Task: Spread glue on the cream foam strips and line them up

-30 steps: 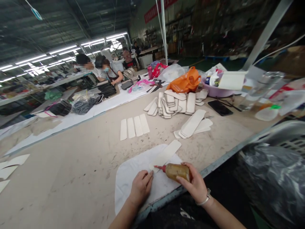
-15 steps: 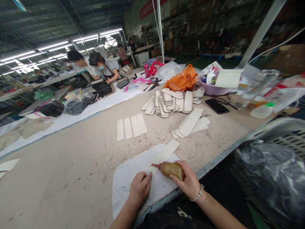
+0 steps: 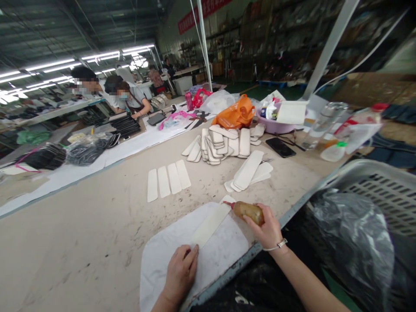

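My right hand (image 3: 268, 227) grips an amber squeeze bottle (image 3: 249, 212) tilted on its side. Its red nozzle (image 3: 229, 204) is at the far end of a pale, round-ended strip (image 3: 209, 227), touching it or just above it. The fingers of my left hand (image 3: 180, 269) are curled down onto the strip's near end. Beneath the strip lies a white rounded sheet (image 3: 162, 255) at the table's front edge. Beyond it, several pale strips (image 3: 169, 180) lie side by side, and more strips (image 3: 248, 171) overlap in a loose pile to the right.
Farther back are heaped edged pieces (image 3: 224, 145), an orange bag (image 3: 235, 113), a phone (image 3: 281, 147), a lilac basin (image 3: 276, 125) and a clear bottle (image 3: 325, 125). A grey plastic basket (image 3: 377, 177) stands right of the table edge. Co-workers (image 3: 130, 99) work at the far left.
My right hand has moved the bottle away from me along the strip, from its near end to its far end. My left hand stays at the near end. The whole view has shifted slightly.
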`<action>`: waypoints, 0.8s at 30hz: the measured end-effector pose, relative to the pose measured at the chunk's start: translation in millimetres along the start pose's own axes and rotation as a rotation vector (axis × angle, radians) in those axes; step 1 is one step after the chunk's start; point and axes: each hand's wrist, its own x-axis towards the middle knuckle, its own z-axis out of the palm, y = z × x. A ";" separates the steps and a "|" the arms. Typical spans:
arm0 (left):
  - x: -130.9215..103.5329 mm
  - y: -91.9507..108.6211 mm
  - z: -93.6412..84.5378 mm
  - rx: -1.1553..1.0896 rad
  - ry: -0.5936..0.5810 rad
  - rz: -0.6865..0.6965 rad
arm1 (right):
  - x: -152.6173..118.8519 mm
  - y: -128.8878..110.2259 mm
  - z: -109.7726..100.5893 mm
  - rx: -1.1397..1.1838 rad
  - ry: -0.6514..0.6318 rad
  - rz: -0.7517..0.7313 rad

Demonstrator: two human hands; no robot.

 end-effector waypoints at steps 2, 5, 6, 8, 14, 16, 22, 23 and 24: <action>-0.1 -0.4 0.7 -0.001 0.004 0.004 | 5.9 7.3 -2.9 -0.027 0.048 0.000; -0.7 -0.2 0.7 0.005 -0.001 -0.004 | 8.1 8.9 -8.0 -0.034 0.077 0.019; -0.8 0.2 0.3 0.008 -0.006 -0.011 | 6.1 6.5 -9.3 -0.017 0.072 0.027; -0.8 1.3 -1.1 0.010 -0.022 -0.026 | -2.0 -2.1 -9.8 0.059 0.027 0.045; 2.8 6.0 -6.0 0.008 -0.081 -0.060 | -40.4 -39.5 9.9 0.286 -0.264 0.048; 3.7 7.2 -7.2 0.009 -0.076 -0.061 | -48.4 -49.1 18.7 0.288 -0.323 0.002; 4.0 9.5 -9.5 0.019 -0.079 -0.063 | -54.4 -57.2 24.5 0.254 -0.381 -0.041; 4.0 9.7 -9.6 0.020 -0.082 -0.064 | -54.9 -56.8 22.4 0.243 -0.384 -0.036; 4.0 9.7 -9.5 0.020 -0.082 -0.064 | -55.6 -56.3 20.0 0.233 -0.383 -0.031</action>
